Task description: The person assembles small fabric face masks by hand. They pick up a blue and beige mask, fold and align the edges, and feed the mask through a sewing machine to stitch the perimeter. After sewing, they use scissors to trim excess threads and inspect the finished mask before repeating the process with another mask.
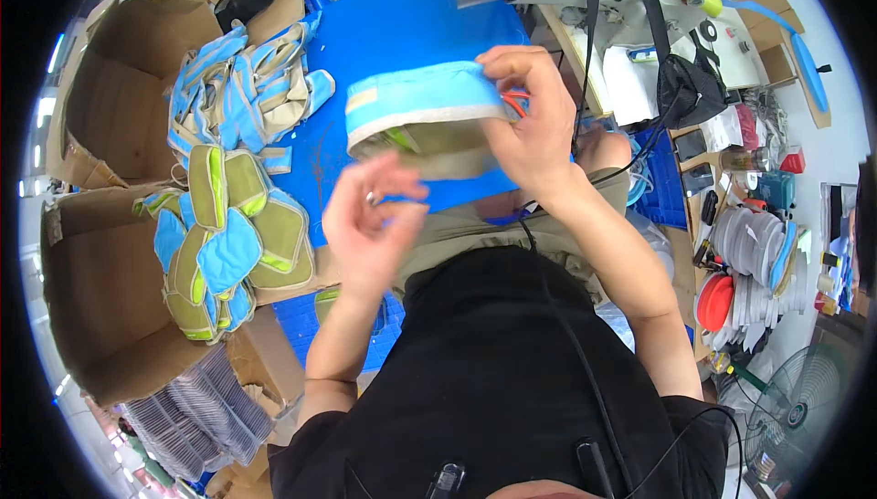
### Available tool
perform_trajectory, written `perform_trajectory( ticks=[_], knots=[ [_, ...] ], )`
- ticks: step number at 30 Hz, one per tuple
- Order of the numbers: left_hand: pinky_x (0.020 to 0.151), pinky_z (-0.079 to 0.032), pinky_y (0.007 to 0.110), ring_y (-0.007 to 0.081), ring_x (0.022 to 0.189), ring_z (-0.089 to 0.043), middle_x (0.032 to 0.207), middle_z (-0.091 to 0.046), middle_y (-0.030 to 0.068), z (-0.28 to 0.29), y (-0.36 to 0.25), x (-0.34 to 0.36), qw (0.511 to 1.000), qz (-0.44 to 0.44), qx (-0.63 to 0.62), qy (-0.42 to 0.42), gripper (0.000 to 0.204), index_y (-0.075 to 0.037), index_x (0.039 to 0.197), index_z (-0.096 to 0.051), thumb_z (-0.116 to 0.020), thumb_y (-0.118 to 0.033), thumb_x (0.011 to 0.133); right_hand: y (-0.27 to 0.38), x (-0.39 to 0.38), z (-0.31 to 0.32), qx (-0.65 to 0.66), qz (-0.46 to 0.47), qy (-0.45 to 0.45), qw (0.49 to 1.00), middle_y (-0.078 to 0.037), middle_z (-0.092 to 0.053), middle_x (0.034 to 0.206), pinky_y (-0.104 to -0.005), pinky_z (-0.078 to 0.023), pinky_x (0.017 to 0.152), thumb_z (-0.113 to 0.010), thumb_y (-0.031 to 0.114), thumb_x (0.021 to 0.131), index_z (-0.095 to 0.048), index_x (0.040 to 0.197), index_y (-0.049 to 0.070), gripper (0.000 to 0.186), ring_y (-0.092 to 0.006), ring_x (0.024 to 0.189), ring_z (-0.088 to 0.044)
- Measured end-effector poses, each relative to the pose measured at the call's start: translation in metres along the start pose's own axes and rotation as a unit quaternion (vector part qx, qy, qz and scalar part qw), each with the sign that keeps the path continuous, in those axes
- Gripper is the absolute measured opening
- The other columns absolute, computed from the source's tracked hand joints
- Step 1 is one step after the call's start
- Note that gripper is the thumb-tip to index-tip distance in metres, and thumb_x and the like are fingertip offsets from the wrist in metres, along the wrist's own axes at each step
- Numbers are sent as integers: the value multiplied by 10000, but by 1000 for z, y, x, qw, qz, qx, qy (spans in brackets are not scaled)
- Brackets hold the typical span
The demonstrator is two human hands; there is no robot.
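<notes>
Fabric piece [416,97]: blue and khaki, raised over the blue surface [411,29], toward its near edge.
My right hand [534,125]: pinching its right end.
My left hand [365,225]: blurred, fingers parted, just beside it.
Straps [242,88]: heaped at the surface's left edge.

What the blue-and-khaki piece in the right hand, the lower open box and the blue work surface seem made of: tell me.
Blue-and-khaki piece: probably fabric, matte; it curves softly, with pale trim.
Lower open box: cardboard, dull brown; stiff, creased walls.
Blue work surface: perhaps plastic or painted board; smooth, evenly coloured.
</notes>
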State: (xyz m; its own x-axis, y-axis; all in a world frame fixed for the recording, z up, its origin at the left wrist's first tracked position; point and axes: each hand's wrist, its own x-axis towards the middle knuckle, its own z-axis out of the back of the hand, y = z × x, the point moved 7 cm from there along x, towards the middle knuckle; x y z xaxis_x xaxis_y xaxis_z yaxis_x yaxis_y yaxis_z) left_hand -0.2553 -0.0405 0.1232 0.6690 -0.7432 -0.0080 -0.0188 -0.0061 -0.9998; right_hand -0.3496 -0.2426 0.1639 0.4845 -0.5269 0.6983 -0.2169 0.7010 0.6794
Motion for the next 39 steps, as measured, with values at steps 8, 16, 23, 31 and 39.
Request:
perform_trajectory(
  ticks=[8,16,23,31,39],
  knots=[
    [761,-524,361,266,924,-648,1046,-674,90,-17,-56,36,811,-385,441,-17,472,-91,1160,-724,-675,97,729,37,-16,-25,-14,-9,95,995,-110,-662,1014,-390,-541,806,-728,-45,656,-624,1004,37,373,-315,944,-658],
    [734,-512,315,228,863,-649,968,-664,115,21,-7,41,899,-227,363,-93,484,-75,1185,-746,-607,154,781,-29,-60,19,-74,-94,139,983,-109,-683,968,-362,-537,798,-768,88,779,-722,983,55,211,-277,942,-670],
    [872,-511,292,169,981,-657,1043,-682,77,0,58,5,998,27,46,43,325,-18,1255,-692,-631,1,936,-53,-89,9,66,-305,205,927,-6,-391,558,-312,-291,516,-795,313,887,-554,590,5,491,-87,573,-357],
    [1020,-510,371,240,1182,-649,1333,-639,183,-21,73,-31,867,249,-423,81,612,73,1393,-522,-643,-376,996,-56,-78,3,105,-354,204,907,17,-413,573,-302,-276,513,-751,291,934,-519,566,1,523,-59,569,-368],
    [948,-544,339,236,1073,-699,1207,-706,161,4,87,-6,869,223,-415,152,467,81,1292,-610,-668,-246,964,-48,-57,-8,82,-256,247,931,-35,-466,595,-321,-327,531,-731,250,939,-595,640,-28,430,-111,565,-430]
  ],
)
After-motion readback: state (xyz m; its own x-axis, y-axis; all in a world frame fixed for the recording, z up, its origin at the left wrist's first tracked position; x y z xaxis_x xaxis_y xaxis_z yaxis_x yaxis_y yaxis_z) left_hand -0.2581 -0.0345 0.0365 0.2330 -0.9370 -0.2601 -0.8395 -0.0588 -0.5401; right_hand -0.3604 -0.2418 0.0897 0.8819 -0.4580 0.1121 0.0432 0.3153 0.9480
